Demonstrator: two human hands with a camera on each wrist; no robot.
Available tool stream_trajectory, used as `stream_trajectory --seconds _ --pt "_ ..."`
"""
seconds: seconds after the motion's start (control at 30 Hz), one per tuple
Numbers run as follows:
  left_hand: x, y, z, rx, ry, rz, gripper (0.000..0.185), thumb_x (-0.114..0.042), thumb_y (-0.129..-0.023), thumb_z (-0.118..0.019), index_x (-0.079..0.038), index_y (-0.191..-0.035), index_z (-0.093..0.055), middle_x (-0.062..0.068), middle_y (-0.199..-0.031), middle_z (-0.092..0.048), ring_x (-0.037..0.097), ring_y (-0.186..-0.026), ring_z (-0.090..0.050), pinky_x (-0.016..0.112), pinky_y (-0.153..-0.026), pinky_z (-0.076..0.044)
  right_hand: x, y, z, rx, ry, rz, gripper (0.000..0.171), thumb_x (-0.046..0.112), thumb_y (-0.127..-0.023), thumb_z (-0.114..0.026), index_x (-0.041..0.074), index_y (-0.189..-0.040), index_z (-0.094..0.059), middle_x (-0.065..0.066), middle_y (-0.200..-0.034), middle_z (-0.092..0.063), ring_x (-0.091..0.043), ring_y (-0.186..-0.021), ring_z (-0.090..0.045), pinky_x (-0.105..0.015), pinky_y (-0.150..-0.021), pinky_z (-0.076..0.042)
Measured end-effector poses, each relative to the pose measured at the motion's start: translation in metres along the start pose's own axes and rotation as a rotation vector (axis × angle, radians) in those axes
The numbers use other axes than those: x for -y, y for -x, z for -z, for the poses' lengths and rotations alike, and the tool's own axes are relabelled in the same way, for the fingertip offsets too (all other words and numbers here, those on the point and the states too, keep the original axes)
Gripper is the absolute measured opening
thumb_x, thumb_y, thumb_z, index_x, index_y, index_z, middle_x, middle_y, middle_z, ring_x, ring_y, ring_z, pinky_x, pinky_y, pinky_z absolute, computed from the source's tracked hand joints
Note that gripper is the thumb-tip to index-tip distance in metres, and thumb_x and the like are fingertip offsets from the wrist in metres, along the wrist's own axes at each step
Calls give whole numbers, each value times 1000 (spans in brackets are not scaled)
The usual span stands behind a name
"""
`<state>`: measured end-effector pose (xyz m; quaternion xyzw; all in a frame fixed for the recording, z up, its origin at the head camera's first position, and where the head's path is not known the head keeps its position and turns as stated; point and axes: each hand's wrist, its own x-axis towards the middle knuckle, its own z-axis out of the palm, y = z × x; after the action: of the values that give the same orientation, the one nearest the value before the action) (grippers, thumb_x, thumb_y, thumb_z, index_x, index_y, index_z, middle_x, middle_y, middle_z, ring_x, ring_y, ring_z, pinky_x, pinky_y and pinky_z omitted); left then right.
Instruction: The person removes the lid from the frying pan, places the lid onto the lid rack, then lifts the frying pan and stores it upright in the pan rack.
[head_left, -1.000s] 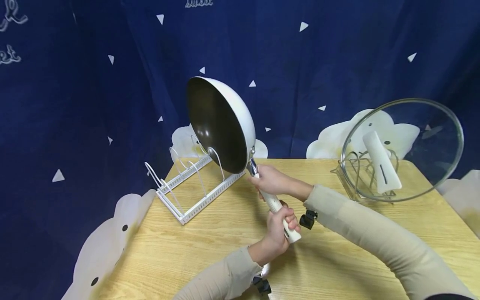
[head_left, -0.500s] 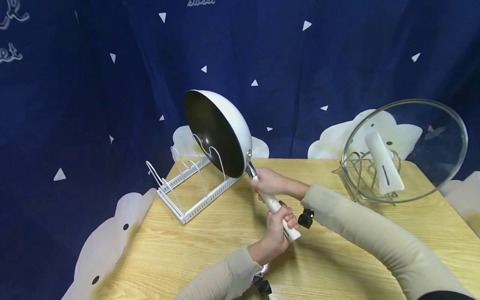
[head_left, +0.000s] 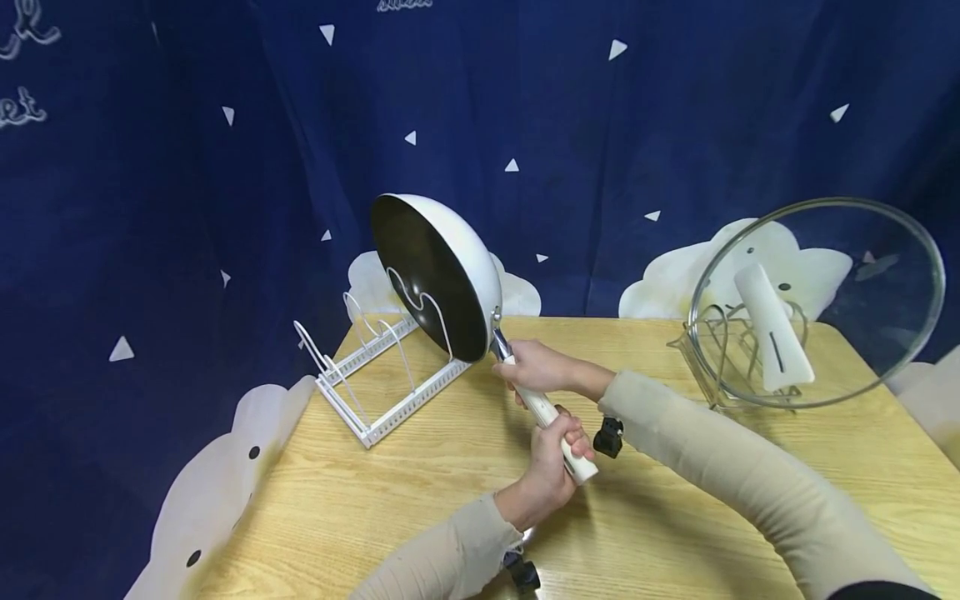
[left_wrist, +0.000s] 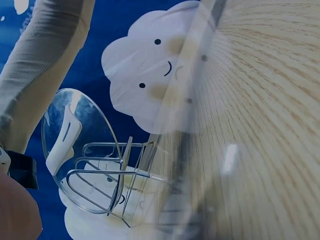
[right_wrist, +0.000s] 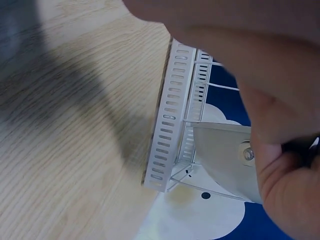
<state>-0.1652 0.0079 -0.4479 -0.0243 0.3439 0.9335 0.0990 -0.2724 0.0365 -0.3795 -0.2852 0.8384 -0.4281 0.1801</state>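
Note:
A deep wok point(head_left: 468, 242), white outside and dark inside, stands tilted on its side at the right end of a white wire pan rack point(head_left: 420, 400). A wavy wire divider crosses in front of its dark inside. My right hand point(head_left: 542, 367) grips the long white handle point(head_left: 537, 406) close to the wok. Lower down, near the handle's end, my left hand point(head_left: 551, 458) is wrapped round it. The right wrist view shows the wok's outer wall point(right_wrist: 220, 155) beside the slotted rack rail point(right_wrist: 170, 115); whether they touch I cannot tell.
A large glass lid point(head_left: 885, 275) with a white handle leans upright in a metal wire stand point(head_left: 708, 367) at the right. All stands on a wooden table point(head_left: 315, 500). A dark blue curtain point(head_left: 480, 83) with white clouds hangs behind. Other rack slots lie left of the wok.
The wok has come down lower into the rack's right end, behind the wire divider. Both hands have kept their grip on the handle, shifting only slightly.

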Motion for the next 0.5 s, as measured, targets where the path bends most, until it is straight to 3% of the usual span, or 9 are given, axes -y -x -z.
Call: stream_trajectory --seconds 0.3,0.5 --pt "-4 -1 3 -1 4 2 23 1 -80 -43 -17 -70 -34 -9 -52 -29 1 -42 -31 15 -42 -34 2 -3 -3 4 -34 -32 13 11 -93 -52 2 -85 -46 -22 -68 -58 -18 -42 -57 -31 -42 -50" --pt "-5 -1 4 -18 1 3 23 1 -79 -44 -17 -68 -34 -9 -53 -30 1 -43 -32 15 -42 -33 1 -6 -6 11 -65 -50 14 11 -93 -51 1 -89 -44 -12 -63 -55 -18 -42 -57 -31 -42 -50"
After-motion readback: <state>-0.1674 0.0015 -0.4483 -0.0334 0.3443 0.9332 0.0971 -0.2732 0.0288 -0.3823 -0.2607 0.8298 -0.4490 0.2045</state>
